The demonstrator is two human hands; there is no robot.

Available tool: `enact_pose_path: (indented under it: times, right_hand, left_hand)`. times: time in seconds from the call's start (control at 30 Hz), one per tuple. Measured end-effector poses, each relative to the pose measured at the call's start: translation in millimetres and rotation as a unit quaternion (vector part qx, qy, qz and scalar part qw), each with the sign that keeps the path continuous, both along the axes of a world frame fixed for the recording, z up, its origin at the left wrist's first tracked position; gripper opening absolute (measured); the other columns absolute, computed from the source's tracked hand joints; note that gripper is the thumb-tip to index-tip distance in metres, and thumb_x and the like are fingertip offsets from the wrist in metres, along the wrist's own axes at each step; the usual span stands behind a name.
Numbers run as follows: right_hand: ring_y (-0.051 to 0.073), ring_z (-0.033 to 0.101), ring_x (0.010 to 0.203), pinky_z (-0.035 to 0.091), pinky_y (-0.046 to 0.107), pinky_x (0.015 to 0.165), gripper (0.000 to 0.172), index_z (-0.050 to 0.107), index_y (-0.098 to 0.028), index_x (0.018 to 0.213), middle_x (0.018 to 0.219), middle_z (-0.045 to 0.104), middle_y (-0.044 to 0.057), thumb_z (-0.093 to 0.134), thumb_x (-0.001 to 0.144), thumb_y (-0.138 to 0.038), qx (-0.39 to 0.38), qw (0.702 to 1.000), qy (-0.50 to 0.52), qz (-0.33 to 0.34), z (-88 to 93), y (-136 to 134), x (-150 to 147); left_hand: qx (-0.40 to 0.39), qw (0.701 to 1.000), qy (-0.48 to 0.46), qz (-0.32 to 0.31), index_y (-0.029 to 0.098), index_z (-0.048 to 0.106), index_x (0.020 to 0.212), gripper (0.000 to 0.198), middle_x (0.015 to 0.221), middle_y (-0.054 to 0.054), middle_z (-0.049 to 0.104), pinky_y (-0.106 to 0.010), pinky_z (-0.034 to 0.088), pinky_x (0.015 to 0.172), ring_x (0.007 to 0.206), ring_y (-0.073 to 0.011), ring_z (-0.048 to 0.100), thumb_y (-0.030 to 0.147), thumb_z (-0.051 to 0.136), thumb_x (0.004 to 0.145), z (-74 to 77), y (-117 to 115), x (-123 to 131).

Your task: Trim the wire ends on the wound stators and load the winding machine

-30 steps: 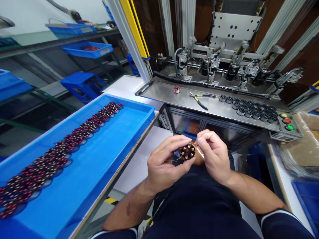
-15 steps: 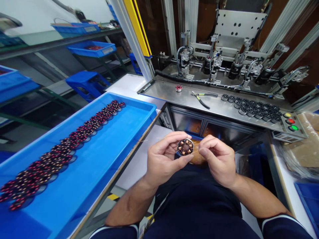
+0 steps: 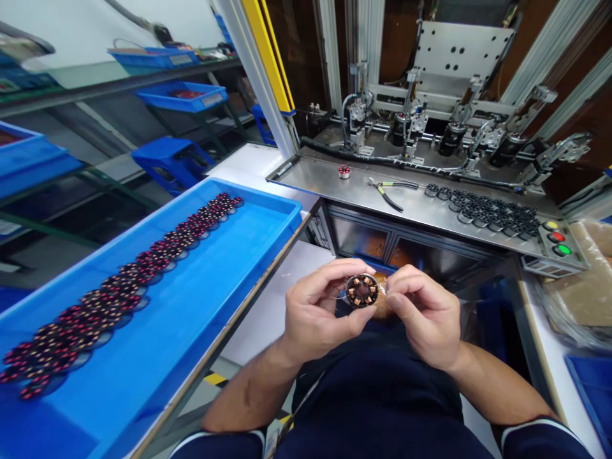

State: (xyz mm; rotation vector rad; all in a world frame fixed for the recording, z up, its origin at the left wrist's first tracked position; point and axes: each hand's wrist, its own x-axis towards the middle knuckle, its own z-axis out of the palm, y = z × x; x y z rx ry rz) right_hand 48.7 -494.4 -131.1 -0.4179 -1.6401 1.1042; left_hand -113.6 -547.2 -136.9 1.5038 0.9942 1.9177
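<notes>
My left hand holds a small round motor stator by its rim between thumb and fingers. Its face with copper windings is turned up toward me. Thin wires stick out from the stator's sides. Just to the right, my right hand has thumb and forefinger pinched together on fine wire ends from the stator; the wires are barely visible. In the blue tray on my left lie several rows of stators with red and copper coils.
On the metal ledge ahead are a red-wound stator, cutting pliers and a cluster of black stator cores. A winding machine stands behind. A button box and a plastic-wrapped carton are at right.
Both hands and the stator have shifted slightly right and down in view. The stator's face is turned a little, and my right hand keeps its pinch beside it.
</notes>
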Motion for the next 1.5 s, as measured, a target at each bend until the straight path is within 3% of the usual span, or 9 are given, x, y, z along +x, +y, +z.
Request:
enact_pose_path:
  times: [0.1,0.23,0.33,0.67,0.83,0.97,1.13,1.37,1.5]
  right_hand:
    - [0.017,0.062,0.072,0.053,0.031,0.065,0.006,0.069,-0.02,0.09,0.078,0.066,0.004,0.065,0.093,-0.017,0.048,0.999,-0.009,0.01,-0.1,5.0,2.9]
    - [0.02,0.064,0.078,0.055,0.035,0.068,0.017,0.071,-0.02,0.104,0.086,0.069,0.007,0.065,0.09,-0.012,0.118,0.993,-0.018,0.003,1.4,12.2,4.0]
    - [0.019,0.063,0.073,0.054,0.034,0.065,0.019,0.072,-0.02,0.101,0.082,0.069,0.006,0.066,0.088,-0.008,0.147,0.989,-0.019,-0.007,3.8,10.0,3.1]
    - [0.018,0.064,0.066,0.054,0.037,0.063,0.029,0.074,-0.02,0.105,0.079,0.069,0.006,0.066,0.083,-0.003,0.189,0.98,0.025,-0.063,-3.4,-8.7,-3.2]
    - [0.019,0.064,0.073,0.055,0.037,0.065,0.031,0.071,-0.022,0.114,0.084,0.067,0.007,0.071,0.085,-0.008,0.19,0.981,0.011,-0.037,-4.5,6.9,6.4]
    - [0.022,0.065,0.084,0.058,0.039,0.07,0.039,0.07,-0.027,0.122,0.098,0.067,0.009,0.079,0.084,-0.022,0.192,0.98,-0.022,0.039,2.9,26.5,12.5]
    - [0.02,0.064,0.092,0.058,0.038,0.074,0.023,0.075,-0.027,0.112,0.103,0.067,0.008,0.077,0.089,-0.029,0.237,0.964,-0.046,0.113,20.0,38.3,11.3]
    - [0.02,0.064,0.082,0.056,0.039,0.067,0.021,0.076,-0.025,0.103,0.093,0.072,0.006,0.077,0.084,-0.015,0.342,0.939,-0.027,-0.01,14.4,28.1,14.6]
    - [0.02,0.061,0.075,0.056,0.037,0.062,0.023,0.074,-0.021,0.106,0.081,0.071,0.005,0.072,0.086,-0.011,0.384,0.914,-0.044,-0.124,11.8,14.9,15.2]
  left_hand:
    - [-0.024,0.998,-0.032,-0.038,0.019,0.076,0.106,0.043,0.099,-0.009,0.079,-0.027,0.063,0.079,0.09,-0.0219,0.077,0.009,0.086,0.066,2.5,0.6,-0.7]
    - [-0.051,0.995,-0.054,-0.072,0.018,0.077,0.103,0.038,0.094,-0.01,0.08,-0.029,0.064,0.078,0.086,-0.0222,0.077,0.012,0.087,0.066,5.4,0.2,-1.8]
    - [-0.054,0.994,-0.054,-0.081,0.019,0.077,0.103,0.039,0.093,-0.009,0.08,-0.029,0.064,0.079,0.085,-0.0217,0.077,0.013,0.087,0.066,6.3,0.2,-1.1]
    - [0.033,0.996,0.05,0.066,0.018,0.076,0.107,0.045,0.098,-0.01,0.079,-0.029,0.062,0.08,0.09,-0.0215,0.075,0.007,0.083,0.064,4.8,-0.3,8.6]
    - [-0.031,0.998,-0.048,-0.031,0.018,0.076,0.103,0.037,0.095,-0.009,0.079,-0.026,0.063,0.074,0.082,-0.0207,0.077,0.014,0.085,0.068,8.8,0.6,7.3]
    - [-0.105,0.98,-0.113,-0.127,0.019,0.078,0.099,0.032,0.088,-0.009,0.081,-0.029,0.064,0.071,0.076,-0.0219,0.078,0.026,0.088,0.07,10.6,0.8,7.7]
    - [-0.136,0.962,-0.153,-0.182,0.019,0.079,0.099,0.035,0.085,-0.01,0.081,-0.029,0.064,0.07,0.076,-0.023,0.078,0.031,0.089,0.069,8.2,1.0,10.8]
    - [-0.219,0.929,-0.184,-0.235,0.018,0.079,0.096,0.04,0.083,-0.011,0.08,-0.028,0.063,0.061,0.068,-0.0214,0.076,0.039,0.092,0.064,11.0,4.4,9.5]
    - [-0.137,0.961,-0.171,-0.168,0.02,0.079,0.098,0.037,0.092,-0.009,0.08,-0.027,0.064,0.071,0.078,-0.0198,0.077,0.031,0.092,0.066,12.4,5.3,16.1]
